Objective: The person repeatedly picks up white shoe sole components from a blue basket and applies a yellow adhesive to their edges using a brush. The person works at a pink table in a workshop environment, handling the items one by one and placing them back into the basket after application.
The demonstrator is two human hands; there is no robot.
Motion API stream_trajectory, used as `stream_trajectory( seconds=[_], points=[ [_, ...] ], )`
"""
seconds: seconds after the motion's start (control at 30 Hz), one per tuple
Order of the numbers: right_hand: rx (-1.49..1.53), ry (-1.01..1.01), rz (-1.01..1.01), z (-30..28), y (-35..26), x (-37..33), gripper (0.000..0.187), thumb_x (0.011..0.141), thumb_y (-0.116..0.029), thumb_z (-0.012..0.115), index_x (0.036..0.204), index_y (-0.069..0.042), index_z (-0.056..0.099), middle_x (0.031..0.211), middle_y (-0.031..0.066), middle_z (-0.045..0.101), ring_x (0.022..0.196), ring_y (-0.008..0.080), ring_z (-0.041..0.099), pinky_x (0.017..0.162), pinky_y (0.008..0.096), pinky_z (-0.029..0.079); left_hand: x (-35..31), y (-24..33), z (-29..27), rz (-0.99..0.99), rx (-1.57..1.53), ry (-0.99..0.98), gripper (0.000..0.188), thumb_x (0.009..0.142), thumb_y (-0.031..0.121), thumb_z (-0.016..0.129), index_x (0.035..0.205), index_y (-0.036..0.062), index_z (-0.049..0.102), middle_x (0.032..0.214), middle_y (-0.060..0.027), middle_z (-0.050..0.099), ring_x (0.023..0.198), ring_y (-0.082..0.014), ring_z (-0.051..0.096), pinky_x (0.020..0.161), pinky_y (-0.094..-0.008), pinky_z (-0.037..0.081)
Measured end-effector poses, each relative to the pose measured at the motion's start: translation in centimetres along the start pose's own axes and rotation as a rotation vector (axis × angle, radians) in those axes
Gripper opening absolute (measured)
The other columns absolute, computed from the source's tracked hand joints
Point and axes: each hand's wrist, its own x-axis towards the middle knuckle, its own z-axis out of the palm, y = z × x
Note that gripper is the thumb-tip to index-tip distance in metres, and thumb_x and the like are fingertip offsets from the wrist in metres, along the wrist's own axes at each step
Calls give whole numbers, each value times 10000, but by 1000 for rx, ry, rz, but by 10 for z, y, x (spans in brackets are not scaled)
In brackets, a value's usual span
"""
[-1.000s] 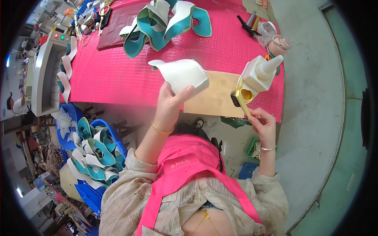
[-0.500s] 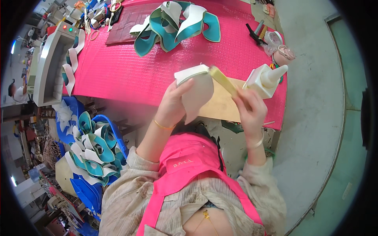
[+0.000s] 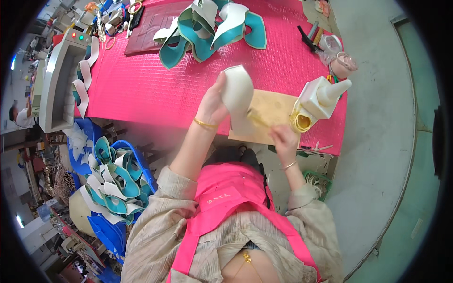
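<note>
Far on the left, a grey box-shaped machine with small coloured lights (image 3: 61, 80) is sitting at the end of the counter (image 3: 141, 89), which is wearing a bright pink bumpy cover. Below it, blue plastic bins (image 3: 115, 188) are holding lots of curved teal and white shoe pieces. At the far edge of the counter, a pile of teal and white curved shoe pieces (image 3: 207, 28) is lying beside a dark red flat mat (image 3: 148, 28).

In the middle, the left hand (image 3: 212, 106) is curling around the lower side of a cream white curved shoe piece (image 3: 238, 96) and holding it up above the counter's near edge. The right hand (image 3: 283, 141) is pinching a thin yellowish stick-like brush (image 3: 258, 119), and its tip is touching the white piece. Under them, a flat tan board (image 3: 269, 113) is lying on the counter.

To the right, a white plastic glue bottle with a pointed spout (image 3: 321, 96) is leaning at the board's edge, with a small round yellow-stained pot (image 3: 301, 121) just beside it. Farther back, a small clear cup (image 3: 343, 63) is standing near some dark tools (image 3: 309, 37).
</note>
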Motion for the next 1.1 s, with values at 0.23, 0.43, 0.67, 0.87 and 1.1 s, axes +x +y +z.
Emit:
stream_trajectory(
  seconds=[0.23, 0.43, 0.67, 0.87, 1.1],
  points=[
    [102, -180, 152, 12, 35, -32, 122, 717, -56, 631, 837, -59, 611, 700, 69, 572, 623, 203, 539, 559, 274, 427, 26, 9, -6, -25, -18, 65, 409, 893, 332, 396, 1151, 16, 430, 1122, -148, 499, 1040, -305, 485, 883, -467, 391],
    [1430, -60, 600, 22, 12, 49, 174, 828, -158, 550, 992, -98, 542, 746, 41, 522, 467, 109, 426, 487, 194, 383, 63, 6, 0, -122, 170, 30, 404, 884, 349, 420, 1111, 19, 468, 1085, -131, 522, 1008, -263, 509, 871, -430, 406],
    [1598, 194, 743, 30, -17, 32, 179, 838, -120, 531, 1006, -68, 498, 734, 63, 522, 505, 120, 466, 471, 250, 389, -10, -27, -60, -173, 595, -209, 359, 866, 199, 473, 1158, -7, 438, 1132, -70, 508, 990, -152, 508, 853, -287, 402],
    [452, -350, 583, -30, -30, 9, 145, 780, -148, 598, 878, -41, 584, 711, 62, 571, 621, 116, 540, 532, 275, 429, -39, -29, -43, 97, 551, 44, 313, 878, 129, 425, 1156, -13, 413, 1035, -68, 538, 957, -148, 524, 814, -284, 428],
    [-85, -299, -35, -18, -22, 24, 151, 681, -102, 670, 816, -45, 631, 700, 81, 573, 609, 198, 527, 556, 298, 398, -27, -15, -34, 101, 506, -23, 273, 889, 122, 408, 1126, -7, 438, 1031, -75, 543, 946, -148, 530, 833, -288, 419]
  ],
)
